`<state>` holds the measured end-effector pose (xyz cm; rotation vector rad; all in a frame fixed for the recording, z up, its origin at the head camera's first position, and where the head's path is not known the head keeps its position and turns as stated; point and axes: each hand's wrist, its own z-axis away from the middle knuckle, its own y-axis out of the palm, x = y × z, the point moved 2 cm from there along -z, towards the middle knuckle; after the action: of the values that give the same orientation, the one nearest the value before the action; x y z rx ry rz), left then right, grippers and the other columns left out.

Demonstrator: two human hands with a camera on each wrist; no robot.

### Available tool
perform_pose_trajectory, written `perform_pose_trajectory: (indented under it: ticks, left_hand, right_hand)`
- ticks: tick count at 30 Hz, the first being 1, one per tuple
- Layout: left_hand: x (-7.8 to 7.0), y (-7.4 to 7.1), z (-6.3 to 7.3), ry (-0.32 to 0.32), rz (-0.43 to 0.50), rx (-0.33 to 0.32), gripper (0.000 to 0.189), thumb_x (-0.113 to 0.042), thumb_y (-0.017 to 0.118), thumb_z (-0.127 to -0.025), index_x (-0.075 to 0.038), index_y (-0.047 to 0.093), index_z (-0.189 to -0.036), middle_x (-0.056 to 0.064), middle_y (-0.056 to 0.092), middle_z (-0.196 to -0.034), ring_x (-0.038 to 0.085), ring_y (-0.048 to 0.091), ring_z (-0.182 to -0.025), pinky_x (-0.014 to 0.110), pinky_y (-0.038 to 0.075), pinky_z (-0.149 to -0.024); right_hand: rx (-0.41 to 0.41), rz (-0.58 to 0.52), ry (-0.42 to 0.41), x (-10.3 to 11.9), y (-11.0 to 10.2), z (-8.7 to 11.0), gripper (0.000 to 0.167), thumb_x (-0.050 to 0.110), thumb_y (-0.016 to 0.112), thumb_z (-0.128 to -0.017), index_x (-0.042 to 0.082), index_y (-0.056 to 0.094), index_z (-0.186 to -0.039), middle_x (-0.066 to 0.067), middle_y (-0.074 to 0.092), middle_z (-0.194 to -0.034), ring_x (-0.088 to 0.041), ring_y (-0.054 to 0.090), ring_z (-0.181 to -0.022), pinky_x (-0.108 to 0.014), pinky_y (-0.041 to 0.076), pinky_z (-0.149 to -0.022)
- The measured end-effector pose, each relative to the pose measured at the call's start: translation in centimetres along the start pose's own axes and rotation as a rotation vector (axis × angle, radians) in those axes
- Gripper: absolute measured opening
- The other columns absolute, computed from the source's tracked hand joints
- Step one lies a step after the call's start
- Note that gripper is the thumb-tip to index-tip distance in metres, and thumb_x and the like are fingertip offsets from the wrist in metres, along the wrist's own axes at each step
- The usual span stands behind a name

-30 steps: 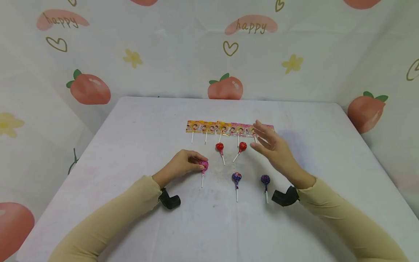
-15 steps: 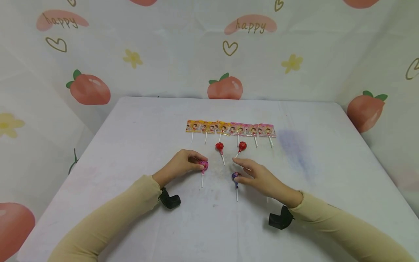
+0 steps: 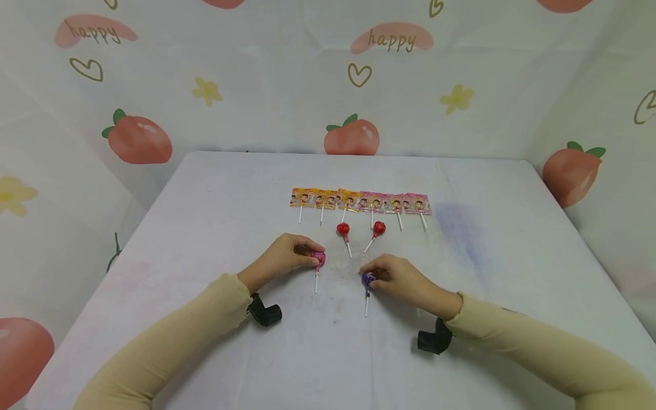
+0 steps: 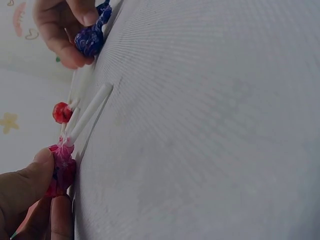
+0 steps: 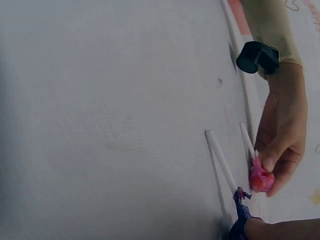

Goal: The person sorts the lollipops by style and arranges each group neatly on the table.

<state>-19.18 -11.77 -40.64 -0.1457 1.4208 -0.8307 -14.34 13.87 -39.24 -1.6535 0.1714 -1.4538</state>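
Note:
In the head view my left hand [image 3: 286,254] pinches the wrapped head of a pink lollipop [image 3: 320,259], its white stick pointing toward me. The left wrist view shows the thumb against the pink wrapper [image 4: 61,172]. Right of it, my right hand [image 3: 407,280] holds a purple-blue lollipop [image 3: 367,279] by its head between thumb and fingers. That lollipop's stick [image 5: 220,157] slants over the table in the right wrist view. Another purple lollipop is hidden under the right hand, with only a bit of its stick [image 3: 418,312] showing.
Two red lollipops [image 3: 343,229] lie just beyond the hands on the white table [image 3: 230,193]. Behind them runs a row of flat-packed lollipops, yellow packets [image 3: 325,199] at left and pink packets [image 3: 394,203] at right. A printed cloth [image 3: 277,85] hangs at the back.
My right hand has come down and left from beside the packet row, taken the purple-blue lollipop by its head and shifted it slightly left. The left hand stays on the pink lollipop.

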Motion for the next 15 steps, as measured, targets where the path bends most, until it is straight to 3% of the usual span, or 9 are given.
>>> perform_pose_trajectory:
  ticks: [4, 10, 15]
  left_hand:
    - [-0.1, 0.0, 0.1, -0.007, 0.003, -0.001, 0.026, -0.013, 0.079, -0.081, -0.011, 0.076, -0.107, 0.004, 0.073, -0.1, 0.01, 0.062, -0.087, 0.025, 0.048, -0.079]
    - [-0.1, -0.1, 0.1, -0.002, 0.002, 0.0, 0.025, -0.014, 0.078, -0.082, -0.011, 0.075, -0.107, 0.004, 0.073, -0.102, 0.01, 0.062, -0.087, 0.026, 0.049, -0.08]
    - [-0.2, -0.2, 0.2, 0.027, 0.011, 0.001, 0.025, -0.012, 0.077, -0.082, -0.009, 0.075, -0.107, 0.005, 0.074, -0.1, 0.009, 0.063, -0.086, 0.025, 0.049, -0.079]
  right_hand:
    - [0.017, 0.024, 0.012, 0.8, -0.8, -0.6, 0.028, -0.004, 0.068, -0.085, 0.001, 0.069, -0.112, -0.011, 0.066, -0.111, -0.025, 0.066, -0.102, -0.039, 0.052, -0.089]
    - [-0.013, -0.062, -0.027, 2.7, -2.3, -2.2, 0.029, -0.001, 0.069, -0.086, 0.002, 0.066, -0.115, -0.011, 0.066, -0.117, -0.027, 0.066, -0.106, -0.037, 0.053, -0.089]
    - [-0.022, -0.079, -0.053, 3.6, -2.3, -4.2, 0.023, 0.004, 0.07, -0.087, 0.005, 0.066, -0.109, -0.01, 0.067, -0.115, -0.025, 0.067, -0.105, -0.035, 0.053, -0.088]
